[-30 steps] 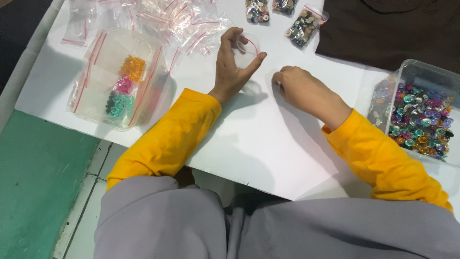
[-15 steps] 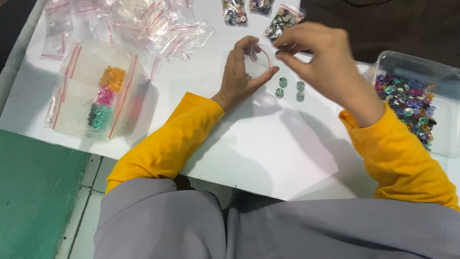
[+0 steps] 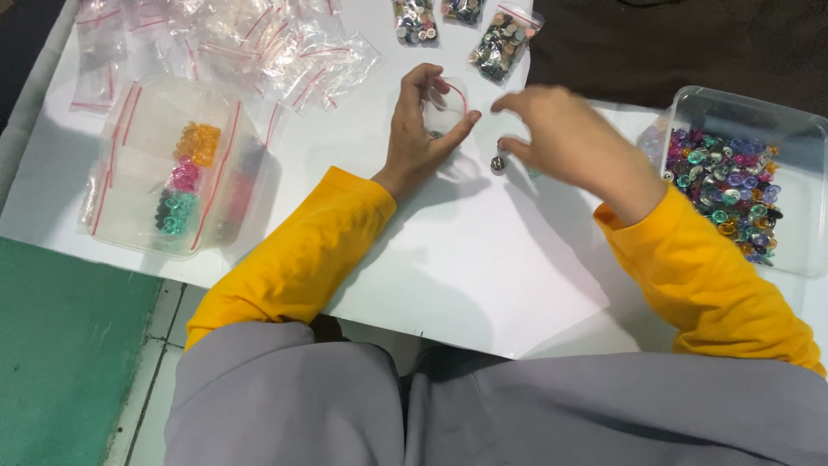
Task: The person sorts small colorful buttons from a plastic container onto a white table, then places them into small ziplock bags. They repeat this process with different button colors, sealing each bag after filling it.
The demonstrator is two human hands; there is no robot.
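Left hand [image 3: 420, 129]: rests on the white table [image 3: 483, 267], thumb and fingers curled around a small clear bag [image 3: 446, 108] with a red seal strip, holding its mouth apart. The bag sits upright in the grasp, near the table's far middle.

Right hand [image 3: 565, 142]: raised just above the table beside the bag, fingers bent loosely; whether the fingertips pinch anything cannot be told. A small silvery button [image 3: 498, 163] lies on the table just under its thumb.

Sleeves: yellow, both arms.

Right side: clear plastic tub [image 3: 798, 129] holding mixed coloured buttons, well apart from the bag.

Left side: clear plastic box [image 3: 138, 112] with orange, pink and green pieces sorted in clusters, draped with empty bags.

Far left: loose pile of empty clear bags [image 3: 259, 43] with red strips.

Far edge, middle: three filled bags [image 3: 500, 36] of mixed buttons, lying flat.

Near edge: grey cloth over the person's lap.
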